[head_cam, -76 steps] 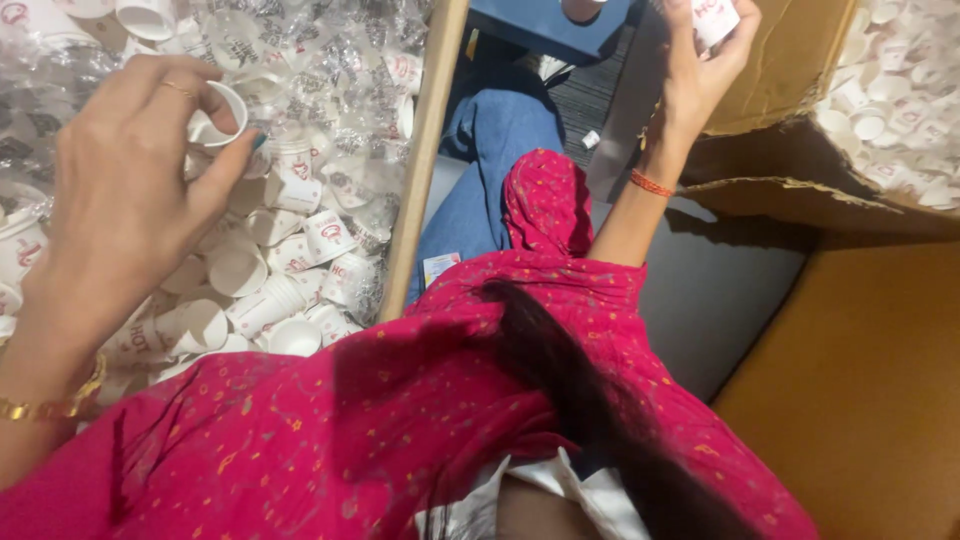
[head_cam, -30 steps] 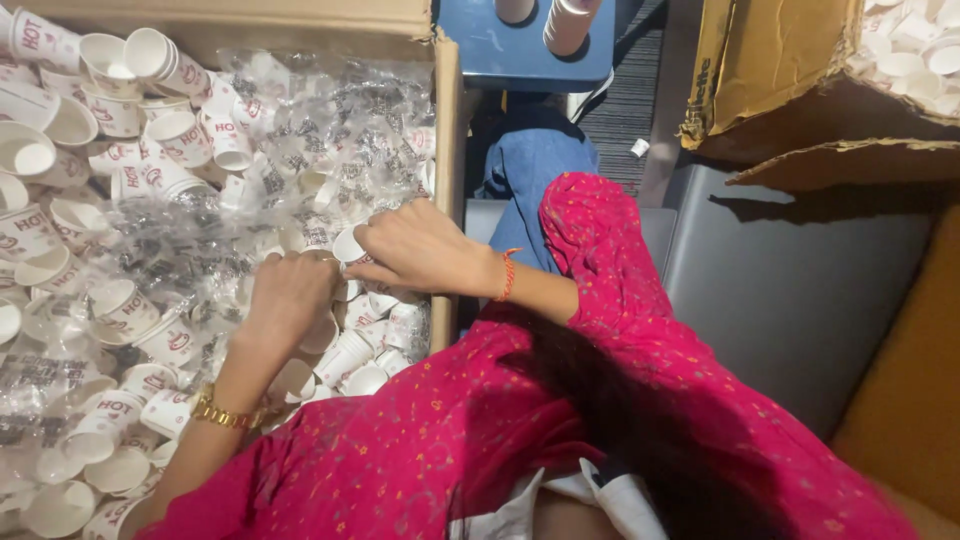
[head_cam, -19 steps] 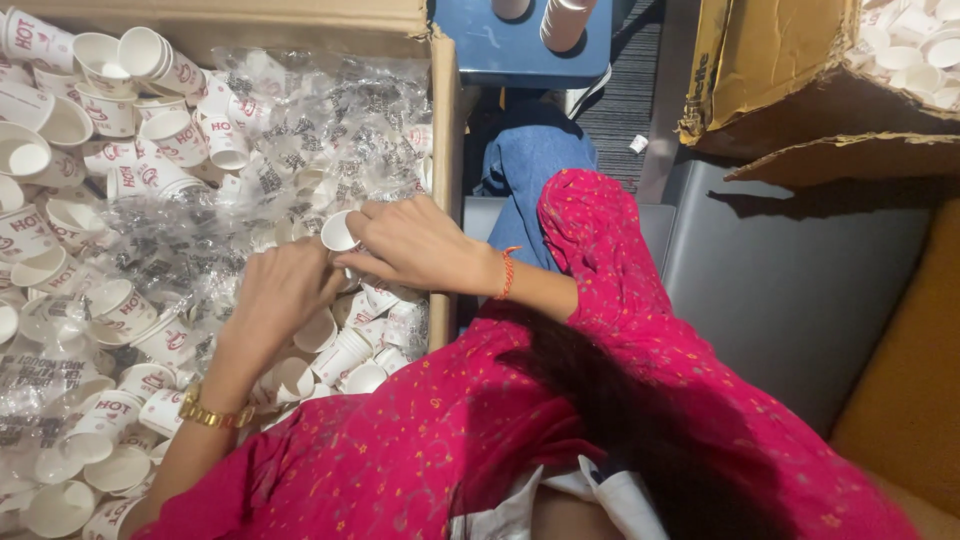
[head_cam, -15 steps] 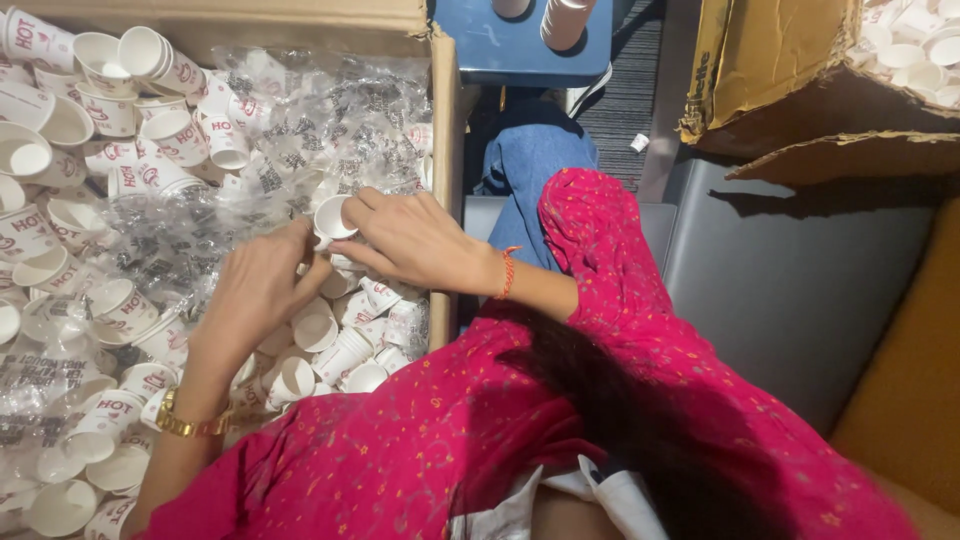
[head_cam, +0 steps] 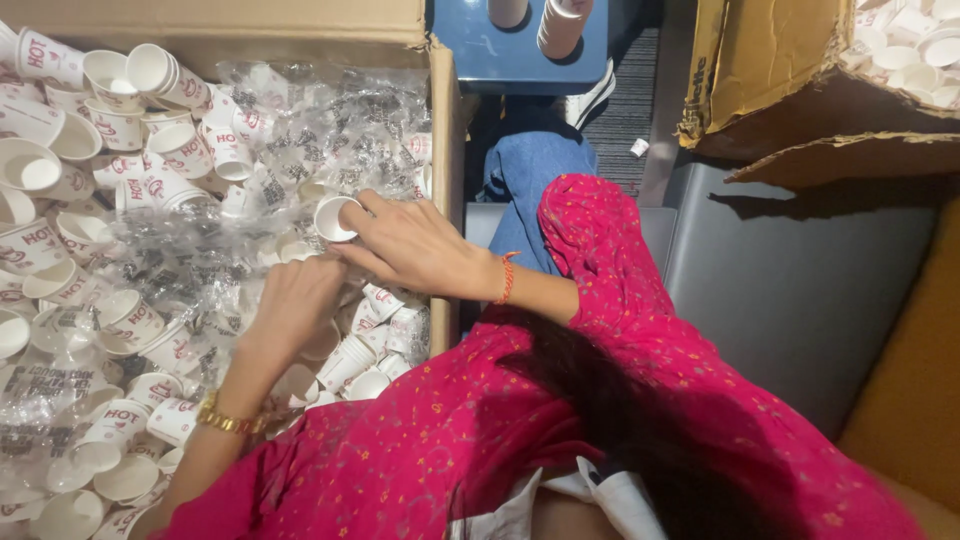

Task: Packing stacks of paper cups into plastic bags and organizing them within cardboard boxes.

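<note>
Our right hand pinches one small white paper cup at centre frame, fingers closed round its rim. Our left hand, just below it, curls loosely among the cups; we cannot tell what it grips. Both reach into one cardboard box at left, heaped with cups too many to count and clear plastic wrappers. A second box at upper right also holds cups.

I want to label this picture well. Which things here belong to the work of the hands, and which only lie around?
In the work:
right hand holding a paper cup
left hand among loose cups
cardboard box

Lying around:
plastic wrappers
cup stacks on blue stool
second box
</note>
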